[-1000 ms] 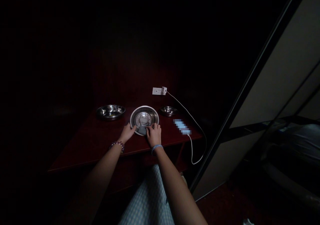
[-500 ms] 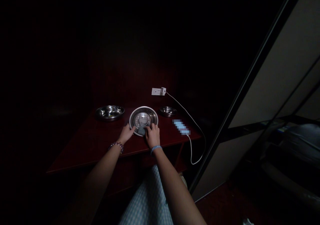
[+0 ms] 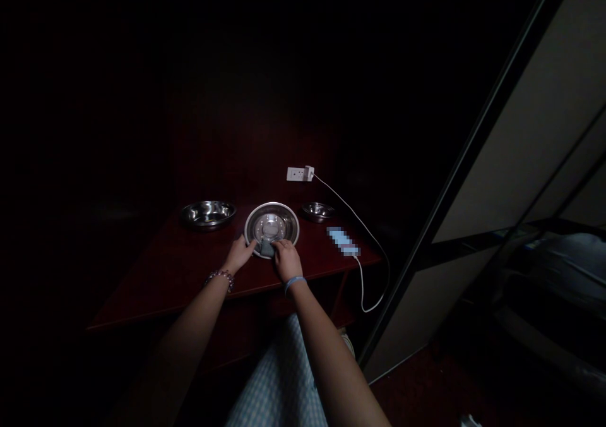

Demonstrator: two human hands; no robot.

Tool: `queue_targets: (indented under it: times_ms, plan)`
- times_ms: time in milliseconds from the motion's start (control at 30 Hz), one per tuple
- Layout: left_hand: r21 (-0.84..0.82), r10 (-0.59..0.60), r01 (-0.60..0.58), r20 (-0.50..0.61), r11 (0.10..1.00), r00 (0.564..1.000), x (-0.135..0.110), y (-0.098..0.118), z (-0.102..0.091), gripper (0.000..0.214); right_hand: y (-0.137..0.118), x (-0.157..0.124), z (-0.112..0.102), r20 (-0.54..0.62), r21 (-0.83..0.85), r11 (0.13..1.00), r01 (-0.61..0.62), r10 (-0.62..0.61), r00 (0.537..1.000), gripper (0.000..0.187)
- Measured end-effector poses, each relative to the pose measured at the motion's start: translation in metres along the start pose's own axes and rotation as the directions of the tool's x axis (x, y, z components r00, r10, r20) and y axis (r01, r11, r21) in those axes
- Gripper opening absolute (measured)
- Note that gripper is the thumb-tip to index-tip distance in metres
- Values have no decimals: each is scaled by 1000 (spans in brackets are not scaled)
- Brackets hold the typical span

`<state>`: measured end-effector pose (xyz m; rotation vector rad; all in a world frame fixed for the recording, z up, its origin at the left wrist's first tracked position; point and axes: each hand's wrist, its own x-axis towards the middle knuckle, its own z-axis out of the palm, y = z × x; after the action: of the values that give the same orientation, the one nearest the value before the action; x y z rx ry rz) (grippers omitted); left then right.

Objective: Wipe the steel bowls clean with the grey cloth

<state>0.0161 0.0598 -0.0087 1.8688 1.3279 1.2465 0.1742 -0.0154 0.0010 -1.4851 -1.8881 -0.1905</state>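
Where the hands meet: at the near rim of the middle bowl, a steel one on the table, between two other bowls.
Left hand: pinches the rim at its near left, thumb inside, fingers apparently beneath; presumably this steadies the bowl.
Right hand: fingers drawn together and bent over the near-right rim, tips at the grey cloth; whether they pinch it or merely press it, cannot tell.
Grey cloth: against the near inner wall, between the hands; material uncertain in this dim light.
Tilt: mouth leans toward the person, looking rounder than its neighbours; likely held so the inside is easy to see and reach.
Left bowl: upright, toward the back left, apart from the hands; probably set out of the arms' way.
Small bowl: upright, behind and right of the middle bowl, near it.
Phone: flat at the table's right, pixelated; likely placed there for the cable's reach.
Cable: white, loops below the front edge, then rises to the plug in the wall socket.
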Motion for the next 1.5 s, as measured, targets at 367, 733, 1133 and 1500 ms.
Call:
queue_targets:
  times_ms: [367, 733, 1133, 1500]
  plan:
    - [-12, -15, 15, -11, 1000, 1000, -1, 5, -1, 28, -5, -2, -2, 119, -23, 998, 54, -51, 992, 44]
    - [10, -20, 20, -14, 1000, 1000, -2, 7, -2, 27, -7, 0, -9, 173, -63, 994, 86, -74, 982, 49]
    - [-29, -20, 19, -13, 999, 1000, -3, 7, -2, 27, -9, 0, -13, 157, -53, 997, 49, -40, 987, 39]
    - [-29, -1, 0, -26, 1000, 1000, -2, 9, -2, 26, -10, -1, -10, 157, -149, 980, 134, -110, 981, 46]
